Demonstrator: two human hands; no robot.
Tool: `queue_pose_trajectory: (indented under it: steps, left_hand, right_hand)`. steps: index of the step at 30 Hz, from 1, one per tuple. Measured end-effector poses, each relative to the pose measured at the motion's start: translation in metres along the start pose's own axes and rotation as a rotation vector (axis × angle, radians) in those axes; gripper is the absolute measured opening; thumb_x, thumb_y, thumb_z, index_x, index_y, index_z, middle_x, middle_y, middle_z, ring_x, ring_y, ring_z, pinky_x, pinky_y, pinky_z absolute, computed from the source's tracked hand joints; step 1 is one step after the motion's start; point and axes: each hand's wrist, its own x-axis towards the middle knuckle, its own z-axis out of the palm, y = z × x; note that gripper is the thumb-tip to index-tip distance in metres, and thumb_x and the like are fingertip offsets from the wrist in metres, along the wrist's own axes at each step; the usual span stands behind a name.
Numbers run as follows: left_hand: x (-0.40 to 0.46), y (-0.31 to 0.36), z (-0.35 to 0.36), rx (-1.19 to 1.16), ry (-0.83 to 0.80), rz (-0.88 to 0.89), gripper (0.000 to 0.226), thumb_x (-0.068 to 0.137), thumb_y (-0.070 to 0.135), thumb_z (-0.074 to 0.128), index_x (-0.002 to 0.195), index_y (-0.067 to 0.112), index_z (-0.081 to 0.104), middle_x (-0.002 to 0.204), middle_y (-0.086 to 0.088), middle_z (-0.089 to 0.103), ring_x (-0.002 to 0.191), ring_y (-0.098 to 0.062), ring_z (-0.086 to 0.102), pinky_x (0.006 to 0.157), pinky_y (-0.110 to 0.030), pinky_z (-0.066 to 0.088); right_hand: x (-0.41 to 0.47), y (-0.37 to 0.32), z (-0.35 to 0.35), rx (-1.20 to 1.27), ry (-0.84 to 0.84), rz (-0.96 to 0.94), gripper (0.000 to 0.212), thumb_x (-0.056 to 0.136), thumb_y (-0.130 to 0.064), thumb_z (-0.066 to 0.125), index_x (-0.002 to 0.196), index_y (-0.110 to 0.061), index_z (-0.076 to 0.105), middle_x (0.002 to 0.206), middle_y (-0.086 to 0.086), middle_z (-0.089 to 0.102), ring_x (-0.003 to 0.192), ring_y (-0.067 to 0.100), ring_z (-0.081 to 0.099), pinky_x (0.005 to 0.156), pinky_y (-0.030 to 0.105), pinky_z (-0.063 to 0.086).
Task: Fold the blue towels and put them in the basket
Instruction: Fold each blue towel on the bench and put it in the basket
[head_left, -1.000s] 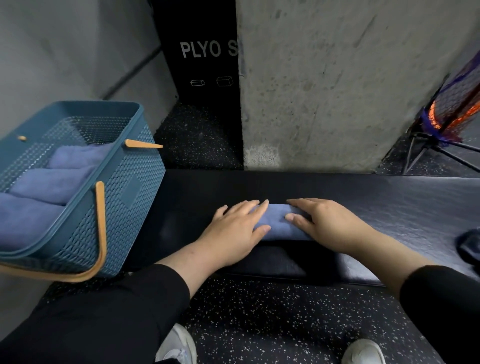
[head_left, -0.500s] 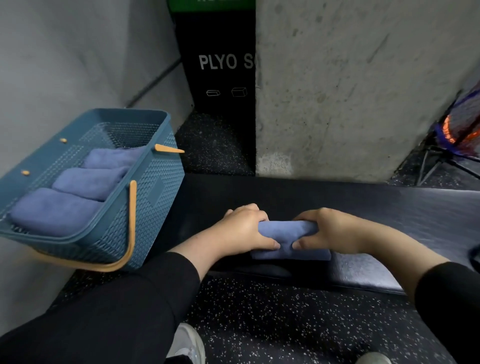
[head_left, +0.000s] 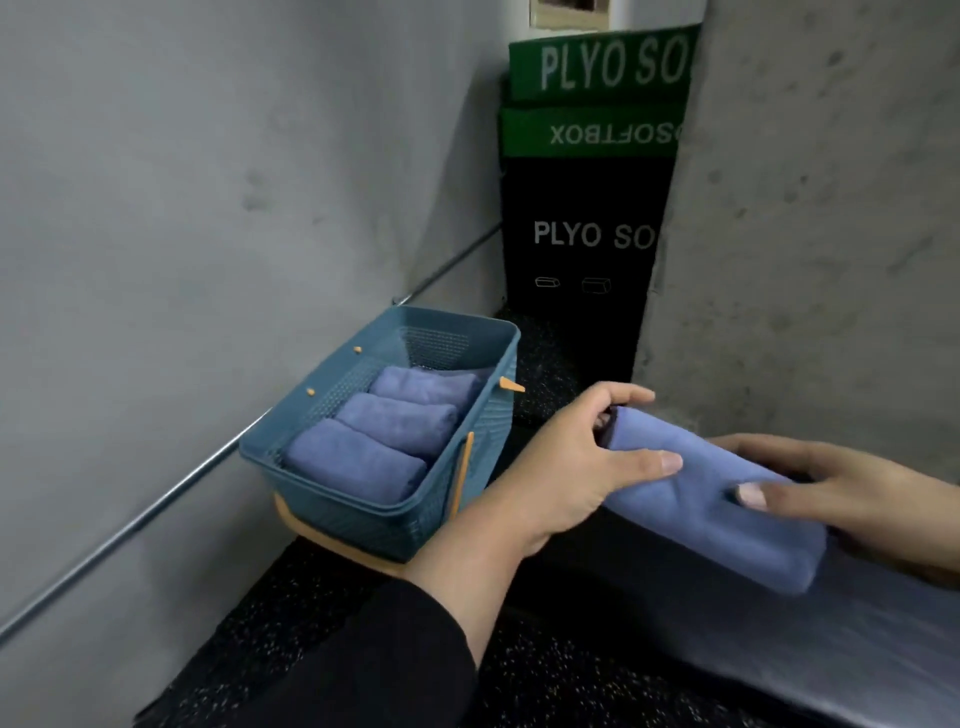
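A folded blue towel (head_left: 711, 499) is held in the air above the dark bench, tilted down to the right. My left hand (head_left: 571, 462) grips its left end, thumb on top and fingers behind. My right hand (head_left: 831, 488) grips its right part, thumb pressing into the cloth. To the left stands the teal basket (head_left: 358, 512) with orange handles, holding three rolled blue towels (head_left: 358, 465) side by side.
The dark padded bench (head_left: 779, 639) runs along the lower right. Black and green plyo soft boxes (head_left: 582, 218) stand behind the basket against a concrete pillar (head_left: 810, 208). A grey wall with a metal rail (head_left: 156, 512) is on the left; speckled floor (head_left: 291, 613) lies below.
Both hands have lifted the folded towel off the bench and carried it left toward the basket. The view has swung left and up.
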Motion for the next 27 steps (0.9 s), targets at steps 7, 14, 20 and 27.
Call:
queue_pose_trajectory:
  steps: [7, 14, 20, 27]
  left_hand:
    - [-0.016, 0.033, -0.064, -0.035, 0.178, 0.092, 0.049, 0.080, 0.036, 0.082, 0.123, 0.040, 0.059, 0.113, 0.005, 0.068, 0.106, -0.009, 0.065, 0.095, -0.031, 0.055]
    - [-0.038, 0.005, -0.191, 0.103, 0.916, 0.159, 0.010, 0.091, 0.032, 0.063, 0.083, 0.031, 0.069, 0.080, 0.008, 0.073, 0.079, -0.011, 0.070, 0.080, -0.035, 0.057]
    - [-0.074, -0.052, -0.250, 0.430, 0.992, -0.056, 0.016, 0.099, 0.024, 0.058, 0.108, 0.022, 0.070, 0.099, 0.007, 0.071, 0.094, -0.011, 0.063, 0.083, -0.022, 0.046]
    - [-0.088, -0.088, -0.271, 0.447, 0.799, -0.212, 0.032, 0.102, 0.021, 0.048, 0.129, 0.021, 0.065, 0.127, 0.002, 0.068, 0.118, -0.016, 0.061, 0.102, -0.031, 0.046]
  right_hand:
    - [0.037, -0.098, 0.023, -0.264, -0.013, -0.070, 0.024, 0.079, -0.041, 0.073, 0.103, -0.042, 0.071, 0.105, -0.002, 0.075, 0.100, 0.015, 0.071, 0.086, 0.032, 0.056]
    - [0.115, -0.159, 0.066, -0.275, 0.078, -0.181, 0.024, 0.087, -0.033, 0.069, 0.108, -0.022, 0.072, 0.103, 0.001, 0.076, 0.102, 0.023, 0.071, 0.088, 0.037, 0.056]
    - [0.197, -0.169, 0.141, -0.451, 0.010, -0.185, 0.020, 0.092, -0.042, 0.066, 0.102, -0.026, 0.074, 0.095, -0.002, 0.075, 0.092, 0.018, 0.071, 0.085, 0.037, 0.057]
    - [0.242, -0.160, 0.190, -0.723, -0.032, -0.170, 0.017, 0.094, -0.046, 0.060, 0.100, -0.037, 0.074, 0.092, -0.016, 0.072, 0.088, 0.004, 0.065, 0.082, 0.023, 0.050]
